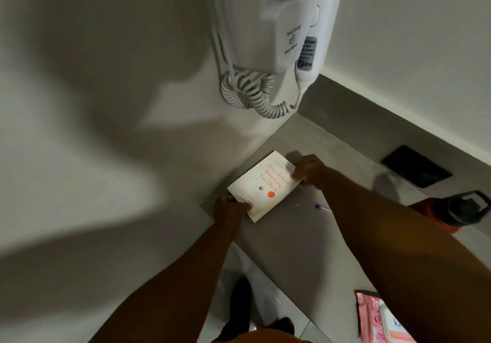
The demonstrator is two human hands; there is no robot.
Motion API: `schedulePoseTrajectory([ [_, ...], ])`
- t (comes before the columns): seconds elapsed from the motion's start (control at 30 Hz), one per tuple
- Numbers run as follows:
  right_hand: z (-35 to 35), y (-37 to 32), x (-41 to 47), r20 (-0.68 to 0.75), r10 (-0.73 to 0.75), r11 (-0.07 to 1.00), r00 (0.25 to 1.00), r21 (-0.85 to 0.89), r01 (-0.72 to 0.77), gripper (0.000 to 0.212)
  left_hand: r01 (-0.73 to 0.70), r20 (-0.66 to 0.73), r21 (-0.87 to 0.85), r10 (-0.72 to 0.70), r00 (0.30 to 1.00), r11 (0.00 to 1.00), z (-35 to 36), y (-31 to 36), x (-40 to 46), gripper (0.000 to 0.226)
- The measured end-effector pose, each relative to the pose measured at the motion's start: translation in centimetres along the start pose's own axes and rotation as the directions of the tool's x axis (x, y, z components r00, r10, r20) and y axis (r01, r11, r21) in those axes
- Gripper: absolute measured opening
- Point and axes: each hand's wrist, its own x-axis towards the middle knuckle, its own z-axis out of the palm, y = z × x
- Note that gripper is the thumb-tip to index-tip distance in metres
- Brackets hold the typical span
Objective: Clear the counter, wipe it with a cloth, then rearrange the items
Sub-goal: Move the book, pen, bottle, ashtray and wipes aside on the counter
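A white book [261, 187] with red title lettering and an orange dot lies in the far left corner of the grey counter [297, 241], close to the wall. My left hand [229, 207] grips its near corner, fingers curled round the edge. My right hand [308, 169] grips the book's far right edge. A pink wet-wipes pack [380, 318] lies at the counter's near edge on the right. No cloth is in view.
A white wall-mounted hair dryer [287, 18] with a coiled cord [249, 95] hangs above the corner. A pen [322, 207] lies right of the book. A red bottle with a dark lid [457, 211] and a black flat object [415, 165] are at the right.
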Motion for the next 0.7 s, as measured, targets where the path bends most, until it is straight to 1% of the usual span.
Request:
schedulePoseTrajectory([
  [0.07,0.9,-0.8,1.1,-0.035,-0.012,0.998,0.999,-0.059,0.01,0.046,-0.002,-0.008,-0.016,0.002,1.0,1.0,0.2,0.2,0.6,0.024],
  [0.1,1.4,-1.1,1.4,-0.066,-0.017,0.996,0.998,-0.091,0.011,0.047,-0.007,-0.029,0.007,0.008,1.0,1.0,0.4,0.3,0.8,0.032],
  [0.17,2.1,-1.5,1.6,-0.124,0.001,0.996,0.992,-0.084,-0.011,0.047,-0.011,-0.093,0.078,0.019,0.996,0.997,0.6,0.6,1.0,0.051],
  [0.23,2.6,-1.9,1.6,-0.147,0.015,0.998,0.989,-0.063,-0.025,0.045,-0.022,-0.152,0.11,0.038,0.988,0.994,0.8,0.9,1.0,0.059],
  [0.4,3.2,-3.0,2.0,-0.213,0.0,0.998,0.977,-0.057,-0.013,0.037,-0.065,-0.23,0.157,0.101,0.968,0.985,1.5,1.0,0.5,0.062],
  [0.53,3.9,-2.7,2.1,-0.255,0.031,0.999,0.966,-0.011,-0.035,0.033,-0.082,-0.269,0.269,0.156,0.95,0.96,1.8,1.0,0.7,0.064],
  [0.6,3.8,-2.4,2.0,-0.254,0.045,0.999,0.966,0.024,-0.04,0.032,-0.079,-0.272,0.34,0.179,0.945,0.937,1.7,1.0,0.9,0.062],
  [0.7,3.2,-1.7,1.7,-0.259,0.04,0.998,0.965,0.05,-0.027,0.034,-0.074,-0.282,0.397,0.198,0.939,0.915,1.6,1.1,1.0,0.053],
])
